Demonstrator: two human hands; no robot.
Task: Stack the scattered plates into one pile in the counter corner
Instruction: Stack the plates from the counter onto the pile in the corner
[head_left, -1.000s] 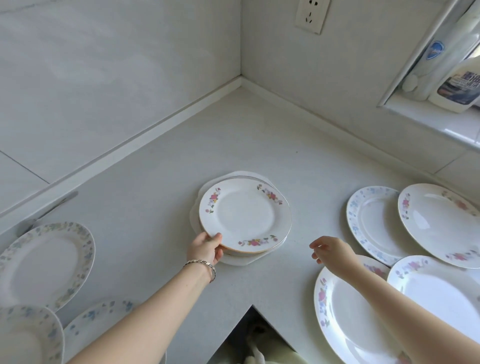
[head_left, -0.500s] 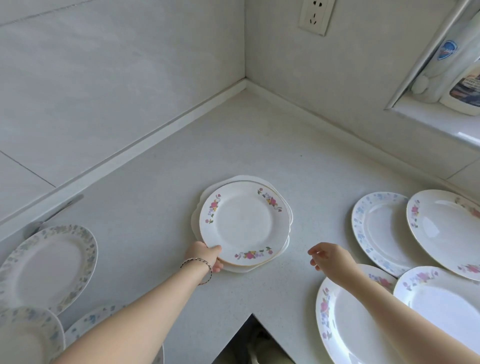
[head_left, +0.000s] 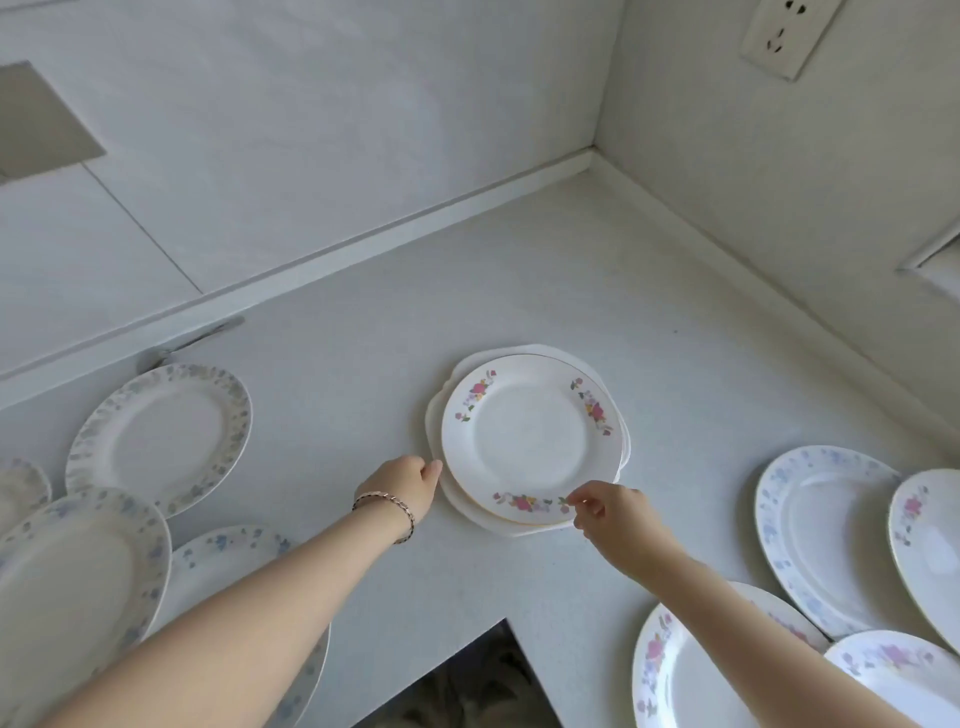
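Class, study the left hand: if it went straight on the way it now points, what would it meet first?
The left hand points at the white bottom plate, at its left rim, close by. It would likely meet that first, just under the flowered top plate; whether they already touch is unclear.

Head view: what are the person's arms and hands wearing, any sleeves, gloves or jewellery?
No sleeves or gloves show on the left forearm or right forearm. The left wrist carries a thin chain-link bracelet, pale metal with dark edging. No rings visible on the left hand or right hand.
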